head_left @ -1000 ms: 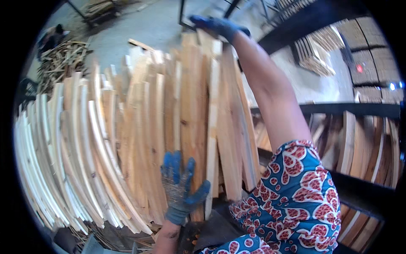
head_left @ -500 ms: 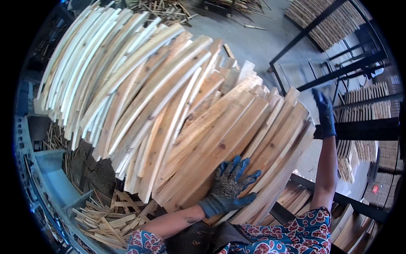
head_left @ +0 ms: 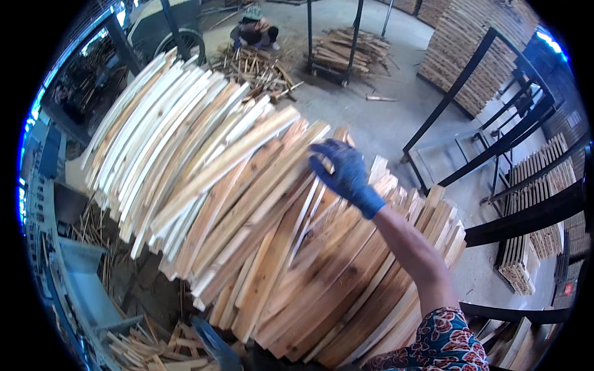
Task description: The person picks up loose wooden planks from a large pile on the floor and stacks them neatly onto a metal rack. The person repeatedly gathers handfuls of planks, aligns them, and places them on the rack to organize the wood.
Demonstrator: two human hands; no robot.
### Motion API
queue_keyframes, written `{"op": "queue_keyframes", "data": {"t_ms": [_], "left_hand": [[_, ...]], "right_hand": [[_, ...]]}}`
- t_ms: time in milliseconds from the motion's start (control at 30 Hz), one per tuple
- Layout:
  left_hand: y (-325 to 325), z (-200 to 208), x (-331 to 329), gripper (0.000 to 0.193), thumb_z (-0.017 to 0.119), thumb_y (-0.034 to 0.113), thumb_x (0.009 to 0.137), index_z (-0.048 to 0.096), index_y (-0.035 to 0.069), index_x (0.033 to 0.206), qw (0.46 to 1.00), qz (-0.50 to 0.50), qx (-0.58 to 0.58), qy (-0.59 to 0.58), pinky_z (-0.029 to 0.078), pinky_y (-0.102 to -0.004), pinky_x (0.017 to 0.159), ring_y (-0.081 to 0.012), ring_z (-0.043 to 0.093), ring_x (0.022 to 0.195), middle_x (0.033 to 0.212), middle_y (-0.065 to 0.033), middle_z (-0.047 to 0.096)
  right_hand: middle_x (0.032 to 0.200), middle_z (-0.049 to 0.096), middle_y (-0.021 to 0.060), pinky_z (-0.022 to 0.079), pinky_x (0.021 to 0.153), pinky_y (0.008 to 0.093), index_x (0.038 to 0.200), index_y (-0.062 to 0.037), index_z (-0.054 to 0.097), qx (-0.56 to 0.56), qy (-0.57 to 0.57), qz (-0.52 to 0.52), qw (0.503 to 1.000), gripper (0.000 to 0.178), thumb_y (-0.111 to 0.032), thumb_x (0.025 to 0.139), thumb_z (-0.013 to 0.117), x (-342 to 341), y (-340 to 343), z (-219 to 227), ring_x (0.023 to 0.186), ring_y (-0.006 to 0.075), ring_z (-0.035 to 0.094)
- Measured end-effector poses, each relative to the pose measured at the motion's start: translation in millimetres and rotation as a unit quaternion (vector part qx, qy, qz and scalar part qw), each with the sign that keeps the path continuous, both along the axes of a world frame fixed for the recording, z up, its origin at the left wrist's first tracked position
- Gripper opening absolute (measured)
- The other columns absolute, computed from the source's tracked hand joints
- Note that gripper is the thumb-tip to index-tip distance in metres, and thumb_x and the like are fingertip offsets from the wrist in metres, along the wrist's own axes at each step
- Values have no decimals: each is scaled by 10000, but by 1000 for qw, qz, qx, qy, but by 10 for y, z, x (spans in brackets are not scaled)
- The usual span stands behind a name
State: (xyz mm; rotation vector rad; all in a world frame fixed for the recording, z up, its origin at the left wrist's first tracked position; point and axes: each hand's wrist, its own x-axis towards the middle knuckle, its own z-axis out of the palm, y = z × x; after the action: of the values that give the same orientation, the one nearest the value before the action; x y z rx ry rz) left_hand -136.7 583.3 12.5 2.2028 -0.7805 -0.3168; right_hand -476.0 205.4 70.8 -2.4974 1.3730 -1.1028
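My right hand, in a blue knit glove, reaches over the far ends of the piled wooden boards. Its thumb and fingers are curved but apart, with a gap between them and nothing seen in the grasp. The nearest board ends lie just under and beside the fingertips; whether they touch cannot be told. At the lower edge, beside the near board ends, a smeared blue shape looks like my left gloved hand; its fingers cannot be made out. Paler curved wood strips lean side by side at the pile's left.
A scrap heap lies at lower left next to a light-blue metal machine. Black metal frames stand to the right, with stacked wood behind. Across the floor, a person crouches by loose wood pieces.
My right hand has swung left from beyond the pile's right side to above its far ends. My left hand has left the boards' top for the lower edge. The view has tilted up.
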Motion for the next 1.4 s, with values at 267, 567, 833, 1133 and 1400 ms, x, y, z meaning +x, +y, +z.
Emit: {"op": "queue_keyframes", "data": {"t_ms": [267, 567, 833, 1133, 1400], "left_hand": [[-237, -364, 8, 569, 420, 214, 931, 210, 7, 1417, 995, 38, 6, 87, 372, -393, 1011, -279, 363, 1268, 1442, -154, 260], [-455, -662, 329, 555, 324, 302, 957, 201, 27, 1422, 981, 30, -4, 194, 362, -387, 1022, -286, 343, 1282, 1456, -145, 224], [-102, -1005, 613, 561, 239, 379, 980, 194, 44, 1427, 960, 41, 11, 278, 354, -381, 1032, -292, 326, 1295, 1468, -137, 193], [-34, -445, 85, 596, 302, 494, 958, 319, 66, 1372, 883, 76, -112, 448, 440, -389, 957, -270, 457, 1195, 1360, -134, 388], [-499, -425, -37, 625, 336, 522, 944, 367, 45, 1347, 895, 132, -134, 405, 319, -373, 1041, -229, 421, 1213, 1342, -93, 419]], "right_hand": [[1214, 555, 61, 239, 1077, 497, 1044, -156, 644, -77, 66, 223, 970, 319, -361, 804, 601, 1288, 118, 17, 1226, 246, 427], [1221, 551, 59, 242, 1079, 478, 1106, -190, 619, -44, 9, 284, 958, 355, -367, 798, 599, 1203, -220, -381, 1242, 257, 418], [1195, 563, 166, 382, 950, 412, 1095, -110, 625, 166, -24, -143, 975, 449, -457, 873, 447, -482, -1327, -770, 1090, 342, 524], [805, 633, 42, 453, 695, 250, 939, 12, 656, 392, -340, -39, 854, 399, -369, 890, 545, -654, -453, -343, 741, 120, 563], [777, 649, 40, 455, 622, 239, 877, -18, 672, 427, -237, -257, 834, 281, -277, 889, 564, -2022, 642, -174, 678, 114, 588]]}}
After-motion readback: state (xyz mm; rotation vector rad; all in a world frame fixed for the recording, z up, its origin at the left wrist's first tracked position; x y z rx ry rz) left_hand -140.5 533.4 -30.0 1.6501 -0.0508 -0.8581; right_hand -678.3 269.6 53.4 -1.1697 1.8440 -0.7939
